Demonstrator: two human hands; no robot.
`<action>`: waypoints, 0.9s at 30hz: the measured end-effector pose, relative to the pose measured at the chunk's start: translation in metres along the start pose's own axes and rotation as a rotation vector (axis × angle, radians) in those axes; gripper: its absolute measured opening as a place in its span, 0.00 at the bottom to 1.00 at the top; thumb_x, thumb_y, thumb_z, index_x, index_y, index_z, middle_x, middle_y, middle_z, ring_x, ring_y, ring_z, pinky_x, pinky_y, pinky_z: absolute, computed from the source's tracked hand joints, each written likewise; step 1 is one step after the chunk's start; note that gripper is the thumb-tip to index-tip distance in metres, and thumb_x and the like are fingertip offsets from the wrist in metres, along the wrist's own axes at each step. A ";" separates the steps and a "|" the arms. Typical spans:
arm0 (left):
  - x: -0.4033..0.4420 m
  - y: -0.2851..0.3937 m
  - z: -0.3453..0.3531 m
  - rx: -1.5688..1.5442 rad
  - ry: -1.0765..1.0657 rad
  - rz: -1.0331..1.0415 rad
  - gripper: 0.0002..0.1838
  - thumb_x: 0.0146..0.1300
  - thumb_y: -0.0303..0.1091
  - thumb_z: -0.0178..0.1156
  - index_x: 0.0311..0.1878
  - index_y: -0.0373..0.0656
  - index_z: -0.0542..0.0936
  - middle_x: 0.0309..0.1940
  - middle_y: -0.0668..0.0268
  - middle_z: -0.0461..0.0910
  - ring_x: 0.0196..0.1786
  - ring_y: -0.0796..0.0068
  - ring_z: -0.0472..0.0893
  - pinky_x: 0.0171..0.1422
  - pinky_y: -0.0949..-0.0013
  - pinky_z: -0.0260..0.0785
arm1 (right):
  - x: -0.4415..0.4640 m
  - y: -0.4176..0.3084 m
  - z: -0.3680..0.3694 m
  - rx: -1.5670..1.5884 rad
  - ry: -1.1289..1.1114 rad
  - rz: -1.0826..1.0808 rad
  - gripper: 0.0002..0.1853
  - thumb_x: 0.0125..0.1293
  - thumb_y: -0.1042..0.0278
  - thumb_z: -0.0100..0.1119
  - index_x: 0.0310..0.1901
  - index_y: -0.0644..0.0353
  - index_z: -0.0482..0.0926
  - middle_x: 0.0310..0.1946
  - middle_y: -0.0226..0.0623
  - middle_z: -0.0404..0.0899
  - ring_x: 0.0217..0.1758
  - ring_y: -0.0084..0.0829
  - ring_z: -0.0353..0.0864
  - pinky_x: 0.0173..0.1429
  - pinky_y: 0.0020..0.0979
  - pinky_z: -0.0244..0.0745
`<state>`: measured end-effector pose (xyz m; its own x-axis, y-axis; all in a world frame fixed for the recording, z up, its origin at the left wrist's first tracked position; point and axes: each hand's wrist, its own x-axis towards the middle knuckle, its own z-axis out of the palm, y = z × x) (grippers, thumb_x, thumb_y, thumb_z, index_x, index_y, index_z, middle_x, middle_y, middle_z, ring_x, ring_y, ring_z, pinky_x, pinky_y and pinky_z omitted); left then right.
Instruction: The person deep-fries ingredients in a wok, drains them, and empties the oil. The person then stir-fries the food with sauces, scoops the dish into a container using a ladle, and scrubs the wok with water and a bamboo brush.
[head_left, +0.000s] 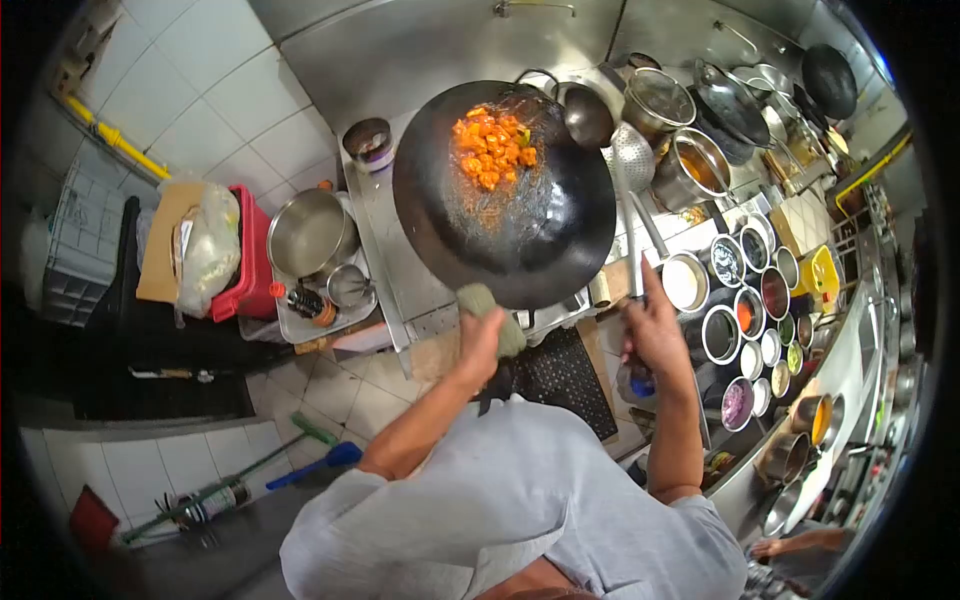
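A large black wok (500,255) sits on the stove, slightly below the middle of the cooktop. Orange-red sauced pieces of food (492,148) lie toward its far side, with oily residue beneath them. My left hand (480,345) is closed around a folded grey-green cloth (505,320) at the wok's near rim; any wok handle under the cloth is hidden. In my right hand (655,330) is the long handle of a ladle (587,115), its dark bowl over the wok's far right rim. A perforated skimmer (632,157) rests just right of the ladle.
Pots (692,165) and a strainer (660,98) stand at the right back. Several ingredient containers (685,282) line the right counter. At left are a steel pot (312,235), a red bin (250,260) and a bottle (305,302). Another person's arm (805,541) shows at lower right.
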<state>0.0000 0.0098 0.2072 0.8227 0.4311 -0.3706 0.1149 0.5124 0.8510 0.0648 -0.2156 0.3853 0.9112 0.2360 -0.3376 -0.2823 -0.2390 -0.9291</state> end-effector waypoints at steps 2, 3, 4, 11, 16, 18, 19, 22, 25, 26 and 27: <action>-0.010 -0.002 -0.005 -0.035 -0.047 -0.049 0.22 0.55 0.25 0.56 0.56 0.40 0.72 0.47 0.65 0.74 0.49 0.72 0.77 0.52 0.64 0.74 | -0.012 0.001 0.024 0.215 -0.141 0.176 0.40 0.67 0.79 0.45 0.78 0.47 0.44 0.20 0.26 0.65 0.14 0.18 0.63 0.16 0.26 0.68; -0.011 -0.003 -0.010 0.021 -0.057 -0.068 0.20 0.55 0.26 0.56 0.53 0.40 0.73 0.46 0.65 0.75 0.48 0.72 0.78 0.49 0.64 0.75 | -0.016 0.012 0.031 0.409 -0.245 0.267 0.41 0.67 0.78 0.45 0.79 0.46 0.43 0.20 0.26 0.64 0.14 0.18 0.62 0.16 0.25 0.68; -0.009 -0.004 -0.018 -0.033 -0.095 -0.139 0.13 0.58 0.28 0.55 0.47 0.40 0.74 0.39 0.66 0.76 0.40 0.70 0.80 0.43 0.63 0.76 | -0.016 0.031 0.036 0.573 -0.327 0.304 0.40 0.68 0.77 0.45 0.78 0.42 0.42 0.21 0.26 0.62 0.14 0.17 0.61 0.15 0.25 0.67; -0.051 -0.002 -0.024 -0.105 -0.233 -0.452 0.03 0.61 0.33 0.55 0.37 0.47 0.73 0.25 0.68 0.74 0.22 0.72 0.77 0.20 0.64 0.70 | -0.064 0.099 0.039 1.587 -0.415 0.556 0.23 0.73 0.76 0.41 0.68 0.48 0.63 0.24 0.26 0.62 0.13 0.13 0.61 0.12 0.19 0.66; -0.097 -0.018 -0.017 -0.056 -0.329 -0.583 0.04 0.61 0.33 0.55 0.37 0.44 0.73 0.27 0.65 0.76 0.22 0.71 0.77 0.20 0.63 0.71 | -0.154 0.125 0.010 1.547 -0.263 0.508 0.27 0.73 0.75 0.41 0.71 0.39 0.61 0.22 0.24 0.62 0.11 0.12 0.59 0.11 0.20 0.63; -0.118 -0.028 -0.015 0.005 -0.368 -0.576 0.05 0.61 0.33 0.55 0.37 0.43 0.74 0.27 0.64 0.76 0.22 0.70 0.77 0.20 0.63 0.71 | -0.197 0.138 0.005 1.531 -0.207 0.446 0.30 0.72 0.75 0.43 0.72 0.35 0.59 0.21 0.24 0.62 0.11 0.12 0.58 0.12 0.21 0.62; -0.128 -0.032 -0.015 0.053 -0.407 -0.576 0.06 0.63 0.34 0.54 0.37 0.43 0.75 0.29 0.63 0.78 0.25 0.69 0.79 0.24 0.62 0.73 | -0.220 0.143 0.004 1.558 -0.169 0.413 0.30 0.72 0.75 0.43 0.72 0.35 0.59 0.21 0.24 0.62 0.11 0.12 0.58 0.12 0.21 0.62; -0.162 -0.046 -0.003 0.151 -0.537 -0.595 0.09 0.64 0.37 0.53 0.36 0.42 0.77 0.30 0.61 0.80 0.27 0.66 0.81 0.26 0.60 0.74 | -0.293 0.158 0.001 1.566 -0.067 0.268 0.34 0.70 0.77 0.45 0.75 0.35 0.55 0.22 0.24 0.62 0.11 0.13 0.58 0.11 0.21 0.61; -0.196 -0.058 0.007 0.241 -0.669 -0.676 0.11 0.66 0.40 0.54 0.37 0.43 0.78 0.31 0.61 0.81 0.29 0.66 0.81 0.27 0.61 0.74 | -0.366 0.162 0.001 1.481 0.160 0.175 0.35 0.69 0.79 0.43 0.76 0.39 0.52 0.22 0.25 0.60 0.10 0.11 0.56 0.09 0.18 0.56; -0.206 -0.065 0.008 0.188 -0.670 -0.703 0.11 0.66 0.41 0.54 0.36 0.44 0.78 0.31 0.60 0.82 0.29 0.66 0.82 0.29 0.62 0.74 | -0.392 0.164 0.003 1.496 0.222 0.160 0.36 0.69 0.78 0.43 0.76 0.39 0.52 0.22 0.25 0.60 0.10 0.11 0.56 0.09 0.18 0.54; -0.220 -0.074 0.010 0.137 -0.672 -0.738 0.12 0.66 0.43 0.55 0.36 0.45 0.78 0.31 0.60 0.82 0.30 0.66 0.82 0.30 0.62 0.75 | -0.418 0.167 0.006 1.525 0.256 0.120 0.36 0.69 0.79 0.43 0.76 0.39 0.52 0.22 0.25 0.59 0.10 0.11 0.55 0.08 0.18 0.54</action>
<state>-0.1837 -0.1308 0.2296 0.6586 -0.4891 -0.5719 0.7507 0.3740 0.5446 -0.3656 -0.3483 0.3702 0.8418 0.0868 -0.5328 -0.2377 0.9458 -0.2214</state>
